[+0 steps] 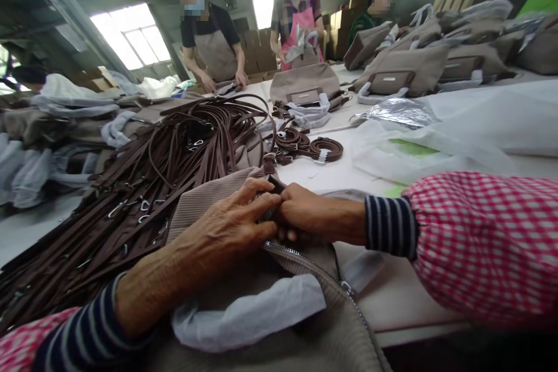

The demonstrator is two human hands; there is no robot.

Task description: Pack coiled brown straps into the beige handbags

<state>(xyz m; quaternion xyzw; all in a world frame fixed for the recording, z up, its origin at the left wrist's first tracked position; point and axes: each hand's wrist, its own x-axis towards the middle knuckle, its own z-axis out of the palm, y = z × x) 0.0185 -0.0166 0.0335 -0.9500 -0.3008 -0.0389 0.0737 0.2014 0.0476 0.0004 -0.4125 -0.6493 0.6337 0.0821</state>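
Observation:
A taupe handbag (200,203) with ribbed fabric lies close in front of me, its metal zipper (305,257) running down one side. My left hand (235,218) reaches across the bag, fingers bent and closed on the edge of its opening. Against those fingertips, my right hand (300,209) is curled tight at the same edge by the zipper's upper end; the fingers hide exactly what it pinches. A handle wrapped in white paper (253,314) lies across the near side of the bag. Beyond it is a brown strap end (269,165).
Brown straps with metal clips (143,203) are heaped at left. Coiled straps (326,150) lie ahead on the white table (349,165). Another handbag (305,81) and a bag pile (405,64) stand beyond. Clear plastic sheeting (471,128) covers the right. Co-workers (213,40) stand across the table.

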